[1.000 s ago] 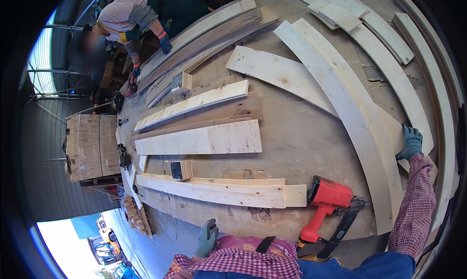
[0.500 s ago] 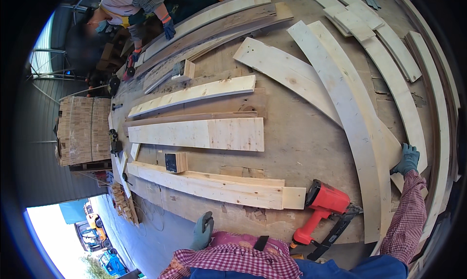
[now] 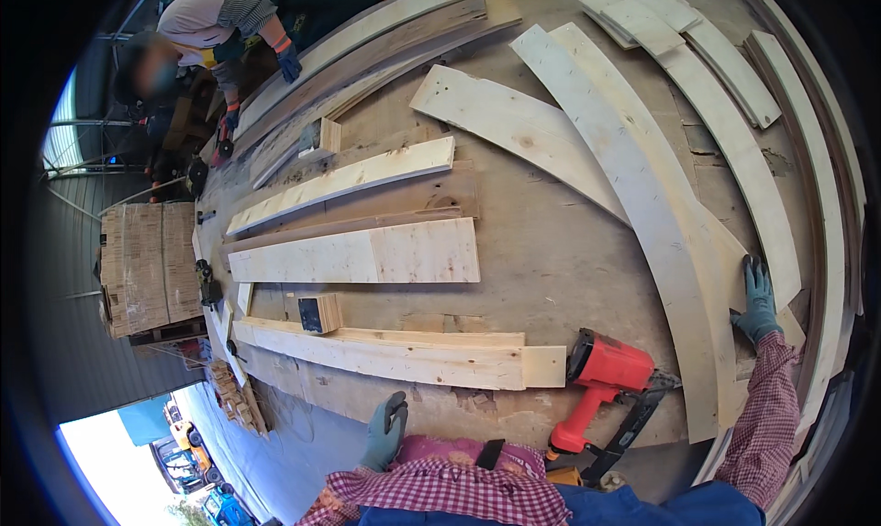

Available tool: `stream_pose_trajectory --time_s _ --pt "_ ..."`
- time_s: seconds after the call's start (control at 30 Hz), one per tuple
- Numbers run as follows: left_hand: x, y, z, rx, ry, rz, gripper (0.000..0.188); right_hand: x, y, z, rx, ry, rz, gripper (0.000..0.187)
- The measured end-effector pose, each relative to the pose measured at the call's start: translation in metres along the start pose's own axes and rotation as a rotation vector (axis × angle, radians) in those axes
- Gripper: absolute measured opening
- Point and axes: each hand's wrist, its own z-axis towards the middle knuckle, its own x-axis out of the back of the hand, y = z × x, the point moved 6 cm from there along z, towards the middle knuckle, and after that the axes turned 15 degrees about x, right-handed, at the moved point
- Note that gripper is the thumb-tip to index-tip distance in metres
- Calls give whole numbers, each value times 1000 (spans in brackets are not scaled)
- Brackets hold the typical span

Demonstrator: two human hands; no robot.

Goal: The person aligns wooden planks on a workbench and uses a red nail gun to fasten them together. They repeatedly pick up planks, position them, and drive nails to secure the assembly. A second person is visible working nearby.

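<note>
- A long curved plywood strip (image 3: 642,205) sweeps from 12 o'clock down to 4 o'clock across the worn workbench (image 3: 551,260); the worker's gloved right hand (image 3: 757,298) lies on its lower end, fingers spread flat, apparently pinning it in place.
- At 5 o'clock, just beside that hand, a red nail gun (image 3: 606,384) lies on its side, within reach.
- The gloved left hand (image 3: 385,430), at 6 o'clock, hangs off the bench edge, fingers loosely curled, holding nothing.
- Near it lies a pale straight board (image 3: 395,356); a small wooden block (image 3: 317,312) sits on it at 8 o'clock.
- At 11 o'clock a second person (image 3: 229,16) bends over stacked curved boards (image 3: 367,44).
</note>
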Motion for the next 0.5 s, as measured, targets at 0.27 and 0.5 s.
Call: stream_pose_trajectory --time_s 0.27,0.5 --pt "-5 -13 21 -40 4 71 31 -1 -56 -3 -9 338 925 110" --pt "-8 -23 27 -57 -68 8 34 20 -119 -1 -233 233 304 139"
